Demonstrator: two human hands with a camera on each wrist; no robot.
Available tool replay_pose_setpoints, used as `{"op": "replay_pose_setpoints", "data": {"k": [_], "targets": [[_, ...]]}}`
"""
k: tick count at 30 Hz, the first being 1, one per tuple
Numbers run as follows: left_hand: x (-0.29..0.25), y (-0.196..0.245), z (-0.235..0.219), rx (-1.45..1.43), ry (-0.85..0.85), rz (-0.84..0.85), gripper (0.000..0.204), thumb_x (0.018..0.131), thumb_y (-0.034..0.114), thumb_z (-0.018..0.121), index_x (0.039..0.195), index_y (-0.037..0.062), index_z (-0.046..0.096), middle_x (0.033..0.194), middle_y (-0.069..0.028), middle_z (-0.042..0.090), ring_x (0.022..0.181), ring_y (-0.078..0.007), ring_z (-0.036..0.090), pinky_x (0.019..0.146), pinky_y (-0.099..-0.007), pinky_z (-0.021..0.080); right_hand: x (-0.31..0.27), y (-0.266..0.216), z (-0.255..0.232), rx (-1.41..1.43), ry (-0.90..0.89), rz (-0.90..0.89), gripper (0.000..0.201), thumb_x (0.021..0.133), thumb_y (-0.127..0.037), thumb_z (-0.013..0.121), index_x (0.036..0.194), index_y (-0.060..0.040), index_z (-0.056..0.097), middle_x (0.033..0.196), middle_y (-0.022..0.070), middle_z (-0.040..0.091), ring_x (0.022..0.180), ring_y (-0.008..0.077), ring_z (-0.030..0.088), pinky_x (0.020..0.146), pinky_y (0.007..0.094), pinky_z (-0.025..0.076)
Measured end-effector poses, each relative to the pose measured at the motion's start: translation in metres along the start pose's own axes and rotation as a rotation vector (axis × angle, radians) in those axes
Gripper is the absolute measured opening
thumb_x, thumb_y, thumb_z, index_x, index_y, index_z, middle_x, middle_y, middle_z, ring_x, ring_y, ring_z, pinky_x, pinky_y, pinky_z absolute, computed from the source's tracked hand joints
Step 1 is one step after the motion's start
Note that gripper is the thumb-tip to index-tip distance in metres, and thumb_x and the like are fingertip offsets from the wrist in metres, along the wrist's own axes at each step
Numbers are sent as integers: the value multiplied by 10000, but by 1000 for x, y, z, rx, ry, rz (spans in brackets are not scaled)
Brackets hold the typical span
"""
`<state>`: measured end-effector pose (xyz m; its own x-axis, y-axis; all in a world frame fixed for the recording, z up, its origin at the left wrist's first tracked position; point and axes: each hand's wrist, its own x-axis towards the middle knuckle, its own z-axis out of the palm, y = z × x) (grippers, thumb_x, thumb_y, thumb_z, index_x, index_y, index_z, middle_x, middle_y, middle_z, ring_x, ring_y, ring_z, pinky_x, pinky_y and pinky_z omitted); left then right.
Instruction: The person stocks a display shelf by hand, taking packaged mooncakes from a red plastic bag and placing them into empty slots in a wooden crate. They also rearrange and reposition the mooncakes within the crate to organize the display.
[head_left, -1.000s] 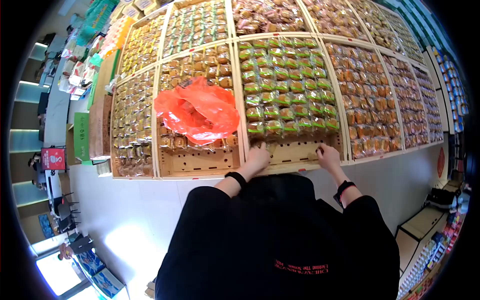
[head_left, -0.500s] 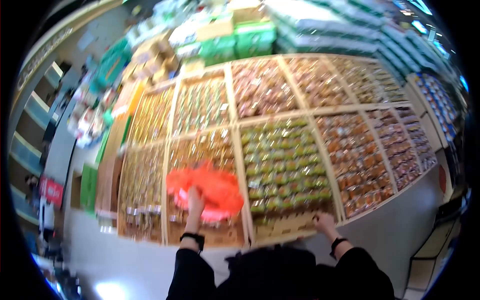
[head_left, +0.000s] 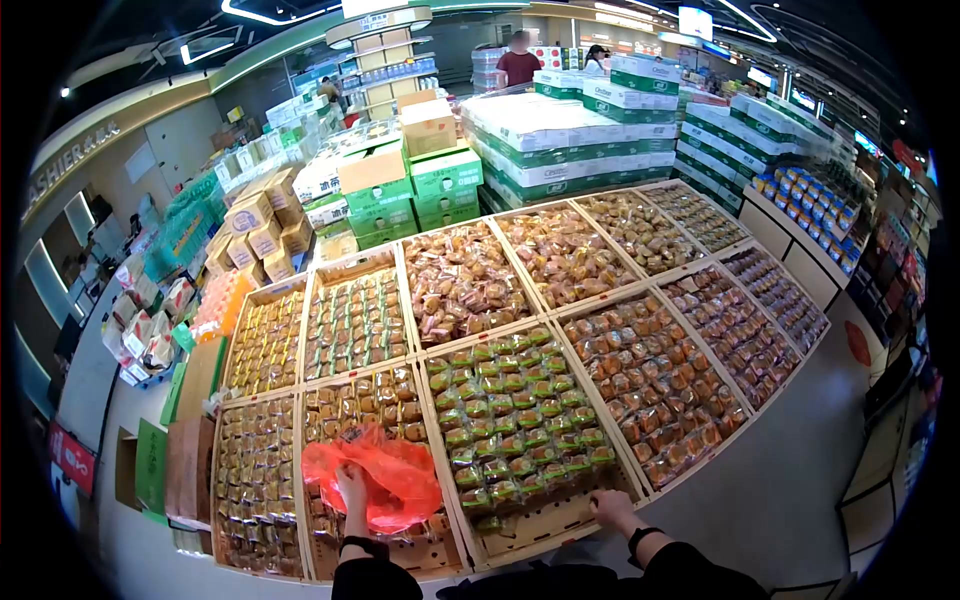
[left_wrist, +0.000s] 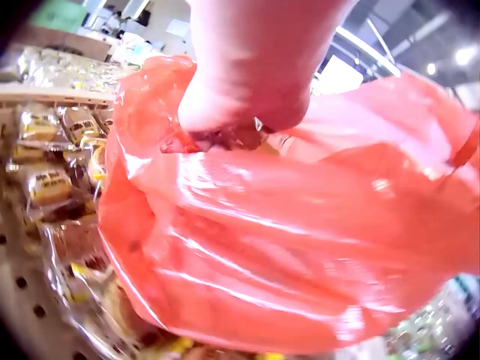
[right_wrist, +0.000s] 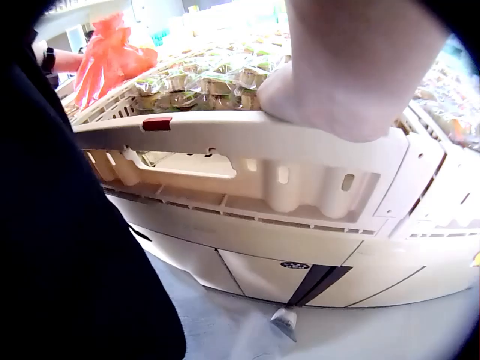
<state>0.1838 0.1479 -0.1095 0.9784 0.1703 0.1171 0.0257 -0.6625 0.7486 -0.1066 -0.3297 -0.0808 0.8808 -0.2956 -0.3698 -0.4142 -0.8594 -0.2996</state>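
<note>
A thin red plastic bag (head_left: 400, 485) lies crumpled on a tray of wrapped cakes. My left hand (head_left: 352, 488) grips the bag near its top. In the left wrist view the fingertips of the left hand (left_wrist: 247, 94) dip behind the bag's folds, partly hidden. My right hand (head_left: 613, 509) is at the front right of the tray with green-labelled wrapped cakes (head_left: 520, 420), its fingers bent. In the right wrist view the right hand (right_wrist: 345, 94) is over the cream crate's front rim (right_wrist: 240, 124); its fingertips are hidden, so I cannot tell whether they hold anything.
More trays of orange-brown wrapped cakes (head_left: 650, 375) and other wrapped pieces (head_left: 465, 280) surround these. Green boxes (head_left: 445, 185) and stacked white-and-green cartons (head_left: 570, 140) stand behind. Brown cardboard boxes (head_left: 190, 465) stand at the left; grey floor (head_left: 770, 500) lies at the right.
My left hand has moved from the front of the green-labelled tray leftward to the red bag and taken hold of it. The right hand stays by that tray; the head view has tilted up.
</note>
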Motion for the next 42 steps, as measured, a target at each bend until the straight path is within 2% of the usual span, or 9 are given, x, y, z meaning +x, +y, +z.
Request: {"op": "replay_pose_setpoints", "data": {"k": [2,4,6,14,18,28,33,37,42], "targets": [[-11,-20,-6,-1149,-67,-391,329,812,267,576,1061,60,517,922,-76,576,805,-223,566,711,-354,483,1,3,5,23,34,-54,243,770,-288,491,874,-116,626,805,151,625,772,322,596,700,432,475],[-48,35,-30,-1451,-253,-474,289,837,263,565,1068,95,521,926,-47,581,815,-182,562,695,-340,485,4,5,7,37,55,-77,238,765,-295,495,856,-116,623,806,150,625,776,329,593,703,438,473],[-79,48,-43,-1283,-305,-270,214,856,213,547,1013,68,561,955,-44,591,847,-172,566,743,-308,474,2,5,8,56,52,-82,229,758,-300,501,832,-118,618,807,146,626,783,341,589,706,448,469],[-151,162,-71,-993,-216,-428,177,876,196,534,1016,100,582,935,29,591,848,-51,534,715,-213,416,12,7,13,96,-10,-267,209,760,-258,522,849,-98,623,811,167,618,768,366,583,685,463,467],[-164,170,-51,-916,-302,-460,245,852,163,576,1066,45,556,915,1,605,816,-59,562,735,-244,442,19,13,20,93,-72,-322,235,771,-264,503,834,-81,635,759,178,620,738,368,593,682,453,475],[-235,145,103,-253,-558,-307,549,736,237,709,1103,-57,426,1032,-141,567,889,-160,571,759,-269,450,21,14,12,151,-174,-402,232,789,-246,482,752,-43,589,724,186,593,701,384,564,640,469,454],[-237,139,151,-10,-597,-350,477,704,268,696,985,-29,449,821,-149,594,783,-221,599,673,-316,472,22,18,18,167,-195,-426,232,791,-246,474,791,-51,598,726,183,599,699,376,570,634,461,456],[-244,129,165,229,-419,-158,416,701,246,661,953,1,439,787,-212,603,744,-361,602,653,-420,483,22,17,13,199,-213,-410,235,789,-245,474,820,-57,610,745,173,608,717,365,576,650,452,459],[-238,148,141,428,-546,-161,379,735,307,630,900,-8,499,814,-236,603,778,-402,589,691,-464,477,22,11,10,196,-263,-416,235,787,-246,466,844,-68,608,754,175,616,726,363,587,666,453,467]]}}
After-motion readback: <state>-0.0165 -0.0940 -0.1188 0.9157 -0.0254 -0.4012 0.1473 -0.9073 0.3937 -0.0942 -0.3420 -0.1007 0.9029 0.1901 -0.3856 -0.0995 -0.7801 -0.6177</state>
